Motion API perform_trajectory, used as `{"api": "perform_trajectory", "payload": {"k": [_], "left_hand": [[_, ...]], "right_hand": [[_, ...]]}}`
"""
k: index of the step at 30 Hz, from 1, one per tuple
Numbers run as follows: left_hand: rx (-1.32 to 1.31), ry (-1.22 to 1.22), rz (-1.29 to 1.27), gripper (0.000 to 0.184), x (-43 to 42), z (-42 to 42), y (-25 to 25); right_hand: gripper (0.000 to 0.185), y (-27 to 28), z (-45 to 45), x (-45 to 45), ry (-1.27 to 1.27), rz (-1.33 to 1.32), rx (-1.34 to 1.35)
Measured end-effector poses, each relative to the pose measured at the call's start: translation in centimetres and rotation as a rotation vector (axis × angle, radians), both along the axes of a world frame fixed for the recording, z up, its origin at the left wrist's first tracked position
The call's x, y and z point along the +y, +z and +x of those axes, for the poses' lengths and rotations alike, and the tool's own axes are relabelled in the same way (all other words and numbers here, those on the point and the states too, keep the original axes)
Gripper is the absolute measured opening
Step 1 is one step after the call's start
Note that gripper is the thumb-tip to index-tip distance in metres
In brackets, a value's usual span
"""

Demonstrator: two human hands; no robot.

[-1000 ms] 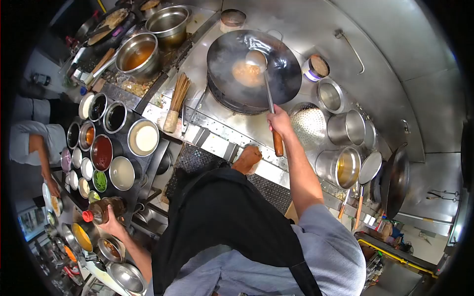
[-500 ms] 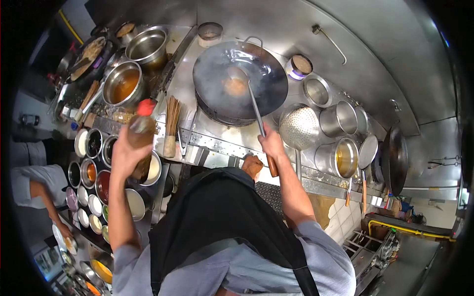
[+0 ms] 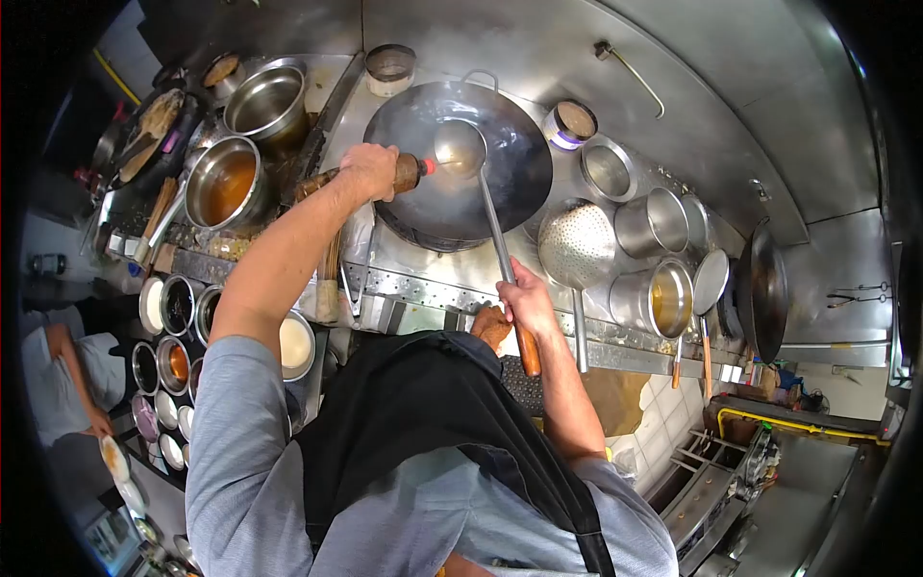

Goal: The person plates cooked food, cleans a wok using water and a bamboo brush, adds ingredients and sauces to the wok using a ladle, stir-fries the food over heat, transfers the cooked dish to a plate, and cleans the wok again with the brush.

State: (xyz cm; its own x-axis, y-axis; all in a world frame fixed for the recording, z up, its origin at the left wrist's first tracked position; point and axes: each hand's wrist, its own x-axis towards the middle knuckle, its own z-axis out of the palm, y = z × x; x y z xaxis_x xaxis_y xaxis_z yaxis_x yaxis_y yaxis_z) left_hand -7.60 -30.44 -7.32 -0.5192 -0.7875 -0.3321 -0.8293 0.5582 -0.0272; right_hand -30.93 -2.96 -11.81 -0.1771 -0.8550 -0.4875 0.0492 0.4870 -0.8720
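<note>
My left hand [image 3: 369, 173] is wrapped round a brown bottle [image 3: 408, 173], tipped nearly level over the left side of the wok [image 3: 519, 144]. The bottle's red spout points at the bowl of the ladle, and a thin stream seems to run from it. In my right hand [image 3: 527, 300] is the ladle [image 3: 494, 216], gripped by its long handle near the wooden end. Its bowl is over the middle of the wok and hides what lies beneath. Light steam hangs there.
Right of the wok are a perforated strainer [image 3: 577, 240], a pot of yellow liquid [image 3: 663, 300] and a dark wok [image 3: 761, 298]. A pot of brown liquid [image 3: 223, 188] and a bamboo brush [image 3: 328, 288] stand left. Sauce containers [image 3: 175, 361] sit lower left, near another person [image 3: 82, 361].
My left hand has swung the bottle from above the sauce containers, up and right, to the wok, tipping it. The ladle's bowl has shifted slightly and is now turned upward.
</note>
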Motion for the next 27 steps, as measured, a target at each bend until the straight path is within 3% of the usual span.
{"api": "perform_trajectory", "payload": {"k": [9, 14, 17, 18, 21, 22, 23, 24, 25, 26, 27], "left_hand": [[0.0, 0.134, -0.054, 0.065, 0.5, 2.5, -1.0], [0.317, 0.394, -0.122, 0.075, 5.0, 5.5, 0.3], [0.633, 0.57, -0.241, 0.077, 9.8, 6.9, 1.1], [0.749, 0.635, -0.291, 0.079, 11.6, 7.4, 1.1], [0.982, 0.763, -0.45, 0.087, 17.4, 9.6, -0.5], [1.06, 0.766, -0.455, 0.088, 19.9, 10.0, -0.4], [1.131, 0.779, -0.467, 0.088, 22.9, 10.3, -0.1], [1.23, 0.944, -0.366, 0.087, 26.1, 10.0, 0.9], [1.242, 0.974, -0.392, 0.086, 28.9, 11.1, -1.4], [1.084, 1.126, -0.369, 0.086, 32.1, 10.4, 1.3], [1.113, 1.095, -0.434, 0.086, 35.1, 11.4, -0.3]], "right_hand": [[0.061, -1.7, -4.0, -3.6, 0.185, -0.032, 0.266], [0.06, -6.9, -6.1, -6.8, 0.253, -0.18, 1.081], [0.062, -2.2, -6.2, -6.1, 0.292, 0.036, 0.602], [0.062, -1.4, -6.7, -5.7, 0.375, 0.021, 0.599], [0.06, -5.7, -8.1, -3.9, 0.363, -0.163, 1.012], [0.059, -5.5, -8.0, -3.9, 0.378, -0.013, 1.101], [0.059, -6.1, -8.9, -3.8, 0.399, -0.031, 1.116], [0.06, -6.7, -10.0, -3.8, 0.44, -0.06, 1.124], [0.059, -5.1, -10.0, -3.7, 0.483, -0.019, 1.129], [0.058, -4.8, -9.7, -3.1, 0.443, -0.1, 1.142], [0.055, -2.9, -8.6, -2.4, 0.47, -0.08, 1.125]]}}
